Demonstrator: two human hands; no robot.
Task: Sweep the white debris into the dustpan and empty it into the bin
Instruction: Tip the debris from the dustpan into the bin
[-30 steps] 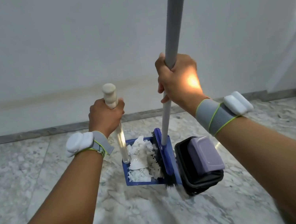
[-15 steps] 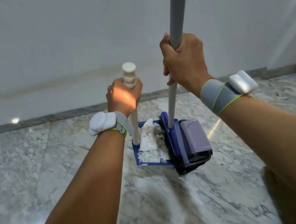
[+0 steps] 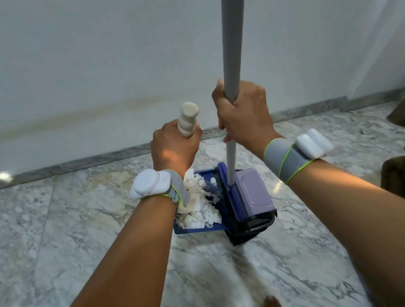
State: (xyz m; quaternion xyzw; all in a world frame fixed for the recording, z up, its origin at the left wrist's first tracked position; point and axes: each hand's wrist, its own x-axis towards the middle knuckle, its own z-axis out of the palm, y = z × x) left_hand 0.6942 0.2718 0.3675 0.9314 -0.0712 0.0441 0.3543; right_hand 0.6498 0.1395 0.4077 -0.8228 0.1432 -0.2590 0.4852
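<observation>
The left hand [image 3: 173,148] is clenched around the ribbed cream handle [image 3: 188,119] of the dustpan [image 3: 199,228]; the right hand [image 3: 242,113] grips the smooth grey broom pole [image 3: 233,30]. The blue plastic dustpan sits on a glossy, grey-veined marble floor [image 3: 51,241], heaped with flaky white debris [image 3: 199,211]. Touching the dustpan's right side stands a black bin [image 3: 254,227] with a lilac lid. Beyond the dustpan, a plain pale wall [image 3: 76,54] meets a stone skirting.

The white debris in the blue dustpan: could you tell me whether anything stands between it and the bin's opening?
Yes. The purple lid of the black bin looks closed over its opening, and the blue broom head stands between the blue dustpan holding the white debris and the bin.
</observation>
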